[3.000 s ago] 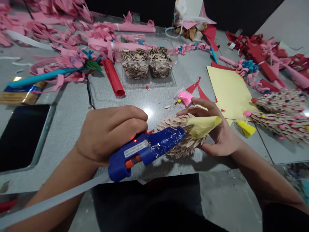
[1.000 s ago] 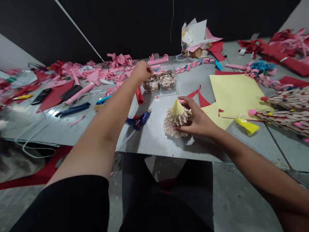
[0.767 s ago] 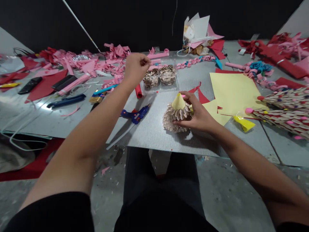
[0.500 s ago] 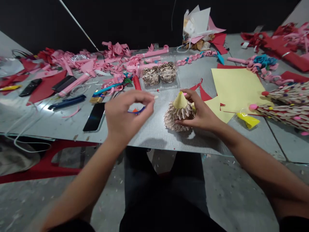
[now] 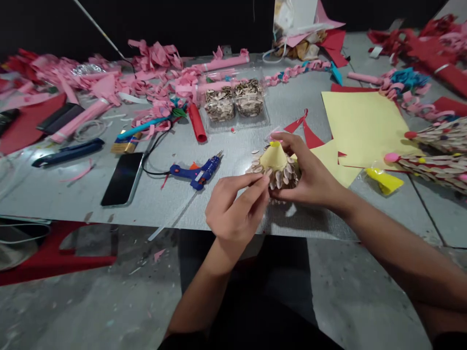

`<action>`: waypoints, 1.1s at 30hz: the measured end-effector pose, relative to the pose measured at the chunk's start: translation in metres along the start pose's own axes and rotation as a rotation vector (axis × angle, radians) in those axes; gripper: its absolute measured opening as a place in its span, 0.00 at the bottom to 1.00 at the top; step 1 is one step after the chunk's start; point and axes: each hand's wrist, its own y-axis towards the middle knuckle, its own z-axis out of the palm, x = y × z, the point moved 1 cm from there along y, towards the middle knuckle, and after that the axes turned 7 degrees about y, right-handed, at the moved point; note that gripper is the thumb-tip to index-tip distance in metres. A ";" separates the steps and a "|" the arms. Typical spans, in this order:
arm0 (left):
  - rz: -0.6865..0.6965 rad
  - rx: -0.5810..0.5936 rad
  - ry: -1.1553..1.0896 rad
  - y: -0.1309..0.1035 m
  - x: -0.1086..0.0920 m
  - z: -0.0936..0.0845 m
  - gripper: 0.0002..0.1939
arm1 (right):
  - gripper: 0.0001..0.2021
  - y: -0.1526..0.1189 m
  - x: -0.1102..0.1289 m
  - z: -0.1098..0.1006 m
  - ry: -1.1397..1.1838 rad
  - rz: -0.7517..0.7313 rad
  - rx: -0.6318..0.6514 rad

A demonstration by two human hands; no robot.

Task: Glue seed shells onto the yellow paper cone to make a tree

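Note:
A small yellow paper cone (image 5: 274,158) stands on the grey table, its lower part covered in rows of pale seed shells. My right hand (image 5: 310,170) is wrapped round its right side. With fingertips pinched, my left hand (image 5: 237,206) touches the shells on the cone's front left; a small pale shell shows at the fingertips. Left of the hands a blue glue gun (image 5: 199,174) lies on the table, its nozzle toward the upper right. Behind the cone is a clear plastic box (image 5: 235,102) with two compartments of shells.
A phone (image 5: 123,179), a blue cutter (image 5: 68,152) and a red roll (image 5: 197,122) lie to the left. Pink paper scraps line the back. Yellow sheets (image 5: 365,126), a yellow packet (image 5: 385,181) and shell-covered cones (image 5: 438,167) are at the right.
My left hand has moved right and down, bringing a shell against the cone, and the glue gun is now uncovered. My right hand still holds the cone. The view has shifted slightly.

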 end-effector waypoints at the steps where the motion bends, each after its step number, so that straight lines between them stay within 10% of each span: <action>1: -0.006 0.005 0.010 0.000 -0.002 -0.001 0.14 | 0.53 0.000 0.000 0.000 0.007 0.001 -0.002; 18: -0.074 0.070 0.029 0.004 -0.010 -0.003 0.15 | 0.51 0.000 0.004 0.001 0.036 0.052 -0.017; 25: 0.029 0.141 0.096 0.014 -0.011 -0.047 0.17 | 0.57 0.000 0.005 -0.003 -0.020 0.034 0.012; 29: 0.127 0.167 0.115 0.057 0.031 -0.062 0.15 | 0.58 -0.001 0.006 -0.006 -0.004 0.024 0.079; 33: -0.105 0.432 0.216 0.129 0.127 -0.008 0.07 | 0.56 0.001 0.007 -0.006 0.048 0.061 0.121</action>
